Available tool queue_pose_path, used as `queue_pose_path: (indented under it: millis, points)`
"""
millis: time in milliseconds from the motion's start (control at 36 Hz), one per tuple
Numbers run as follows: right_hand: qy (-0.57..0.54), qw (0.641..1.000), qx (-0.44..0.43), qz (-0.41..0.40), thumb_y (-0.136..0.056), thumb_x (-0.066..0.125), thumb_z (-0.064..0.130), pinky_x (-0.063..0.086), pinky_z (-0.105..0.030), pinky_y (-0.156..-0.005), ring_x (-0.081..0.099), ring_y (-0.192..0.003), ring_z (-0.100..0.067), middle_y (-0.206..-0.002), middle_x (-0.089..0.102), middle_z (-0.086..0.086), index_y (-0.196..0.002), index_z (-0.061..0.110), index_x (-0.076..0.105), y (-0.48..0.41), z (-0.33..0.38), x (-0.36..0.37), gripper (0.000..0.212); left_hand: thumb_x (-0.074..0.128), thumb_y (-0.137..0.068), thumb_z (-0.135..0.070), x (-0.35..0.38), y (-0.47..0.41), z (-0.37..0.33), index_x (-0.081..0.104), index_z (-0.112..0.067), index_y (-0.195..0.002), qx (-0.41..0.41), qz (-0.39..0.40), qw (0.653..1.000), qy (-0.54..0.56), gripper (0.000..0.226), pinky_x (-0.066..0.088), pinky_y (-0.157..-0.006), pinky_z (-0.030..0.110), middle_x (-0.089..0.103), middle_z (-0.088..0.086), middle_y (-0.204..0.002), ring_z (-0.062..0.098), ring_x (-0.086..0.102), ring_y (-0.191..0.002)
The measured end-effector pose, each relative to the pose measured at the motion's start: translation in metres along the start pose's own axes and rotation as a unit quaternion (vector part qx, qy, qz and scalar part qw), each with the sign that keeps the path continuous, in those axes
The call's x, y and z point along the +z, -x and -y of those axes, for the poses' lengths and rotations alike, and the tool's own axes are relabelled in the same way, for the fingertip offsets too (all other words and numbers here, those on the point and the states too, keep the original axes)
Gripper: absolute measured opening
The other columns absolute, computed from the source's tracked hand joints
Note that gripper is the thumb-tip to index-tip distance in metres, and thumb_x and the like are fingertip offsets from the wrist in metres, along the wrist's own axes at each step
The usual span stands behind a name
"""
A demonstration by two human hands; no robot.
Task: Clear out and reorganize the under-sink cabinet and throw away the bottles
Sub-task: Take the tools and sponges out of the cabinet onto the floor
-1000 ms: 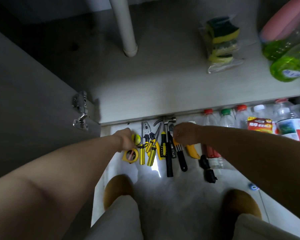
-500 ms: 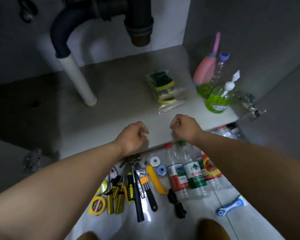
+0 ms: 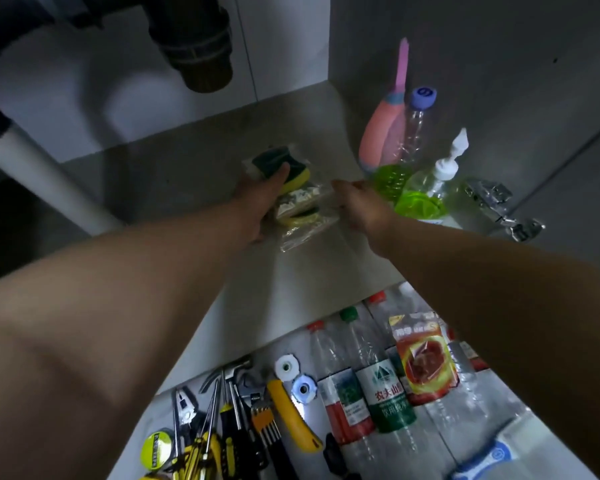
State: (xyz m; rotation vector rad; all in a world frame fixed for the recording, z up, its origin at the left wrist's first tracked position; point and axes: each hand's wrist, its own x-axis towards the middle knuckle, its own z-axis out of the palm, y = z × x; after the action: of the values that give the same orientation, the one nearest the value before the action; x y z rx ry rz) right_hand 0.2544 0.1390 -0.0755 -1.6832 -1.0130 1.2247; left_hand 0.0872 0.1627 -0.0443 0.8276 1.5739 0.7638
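A clear pack of green-and-yellow sponges (image 3: 300, 200) lies on the cabinet floor (image 3: 309, 271). My left hand (image 3: 260, 202) grips the pack's left side, with the thumb across the top sponge. My right hand (image 3: 359, 207) is open, its fingertips at the pack's right edge. Several empty plastic water bottles (image 3: 381, 393) lie side by side on the tiled floor in front of the cabinet. In the cabinet's right corner stand a pump bottle of green liquid (image 3: 420, 200), a clear bottle with a blue cap (image 3: 414, 126) and a pink brush (image 3: 378, 133).
A dark drain pipe (image 3: 194, 46) hangs at the top and a white pipe (image 3: 49, 181) slants down at the left. Hand tools (image 3: 229, 420), a yellow utility knife (image 3: 291, 417), tape rolls (image 3: 286, 367) and a red packet (image 3: 425, 365) lie on the floor. A door hinge (image 3: 499, 206) sticks out at right.
Both hands left the tools on the floor and reached into the cabinet. My left hand has taken hold of the sponge pack; my right hand has opened beside it.
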Motion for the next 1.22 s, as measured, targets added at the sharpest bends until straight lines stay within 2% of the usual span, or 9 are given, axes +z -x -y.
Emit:
queue_pose_path:
  millis: [83,333,472,583,694,778,944,1083,1222]
  points:
    - [-0.011,0.997,0.041,0.070,-0.092,0.056,0.045,0.046,-0.031,-0.070,0.063,-0.073,-0.016,-0.083,0.068,0.001,-0.087,0.020,0.066,-0.001,0.001,0.006,0.027,0.070,-0.090,-0.049,0.001,-0.004,0.002,0.061,-0.023,-0.096,-0.007,0.058,0.998,0.029,0.029,0.049,-0.035,0.024,0.070,-0.009,-0.054,0.008,0.067,-0.043]
    - [-0.179,0.968,0.140,0.107,-0.093,0.042,0.066,0.047,-0.027,-0.057,0.060,-0.058,-0.016,-0.070,0.063,-0.001,-0.082,0.019,0.061,0.009,-0.002,0.014,0.051,0.069,-0.088,-0.055,-0.021,0.000,0.021,0.071,-0.027,-0.119,-0.082,0.131,0.987,0.036,0.042,0.061,-0.064,0.030,0.078,-0.003,-0.107,0.014,0.076,-0.088]
    - [-0.140,0.964,0.150,0.166,-0.079,0.062,0.069,0.059,-0.040,-0.061,0.076,-0.075,-0.022,-0.099,0.073,-0.009,-0.125,0.014,0.057,0.028,0.001,0.014,0.072,0.066,-0.091,-0.046,-0.036,0.017,0.048,0.063,-0.028,-0.131,-0.093,0.162,0.981,0.059,0.044,0.050,-0.104,0.047,0.074,-0.004,-0.121,0.018,0.067,-0.117]
    - [-0.085,0.970,0.142,0.181,-0.064,0.077,0.071,0.060,-0.044,-0.085,0.072,-0.101,-0.026,-0.123,0.067,-0.008,-0.150,0.016,0.027,0.047,0.002,0.007,0.113,0.068,-0.093,-0.035,-0.041,0.044,0.063,0.061,-0.021,-0.132,-0.092,0.193,0.974,0.077,0.043,0.054,-0.101,0.046,0.073,0.003,-0.122,0.022,0.068,-0.116]
    - [0.007,0.964,0.145,0.224,-0.062,0.079,0.070,0.061,-0.036,-0.077,0.070,-0.103,-0.020,-0.120,0.069,-0.002,-0.138,0.020,0.045,0.080,-0.001,-0.008,0.097,0.071,-0.092,-0.024,-0.033,0.083,0.075,0.061,-0.027,-0.129,-0.046,0.228,0.972,0.040,0.038,0.060,-0.085,0.042,0.075,0.003,-0.118,0.018,0.073,-0.104]
    - [0.011,0.968,0.147,0.203,-0.064,0.083,0.059,0.054,-0.047,-0.094,0.067,-0.109,-0.026,-0.122,0.068,-0.003,-0.134,0.025,0.047,0.114,-0.011,-0.025,0.086,0.071,-0.092,-0.020,-0.025,0.117,0.082,0.061,-0.029,-0.127,-0.042,0.254,0.966,0.028,0.038,0.059,-0.087,0.045,0.074,0.001,-0.119,0.019,0.071,-0.111]
    - [-0.057,0.970,0.182,0.148,-0.069,0.085,0.048,0.053,-0.032,-0.064,0.073,-0.093,-0.011,-0.109,0.073,0.010,-0.114,0.050,0.054,0.196,-0.052,-0.073,0.054,0.077,-0.086,-0.035,0.000,0.179,0.113,0.065,-0.026,-0.123,-0.069,0.277,0.958,-0.042,0.040,0.049,-0.100,0.042,0.074,-0.004,-0.119,0.015,0.067,-0.114]
    - [-0.129,0.966,0.213,0.073,-0.074,0.084,0.036,0.051,-0.047,-0.094,0.069,-0.109,-0.021,-0.117,0.072,0.005,-0.122,0.043,0.056,0.260,-0.102,-0.122,0.056,0.072,-0.091,-0.039,0.038,0.224,0.146,0.069,-0.027,-0.095,-0.102,0.327,0.937,-0.075,0.012,0.050,-0.072,0.027,0.067,-0.010,-0.078,0.003,0.063,-0.068]
    - [-0.200,0.940,0.273,-0.038,-0.079,0.082,0.030,0.059,-0.036,-0.071,0.074,-0.095,-0.023,-0.111,0.075,-0.003,-0.128,0.029,0.053,0.322,-0.159,-0.170,0.056,0.067,-0.094,-0.038,0.079,0.255,0.168,0.071,-0.028,-0.103,-0.036,0.313,0.923,-0.220,0.014,0.051,-0.071,0.027,0.069,-0.007,-0.094,0.011,0.065,-0.085]
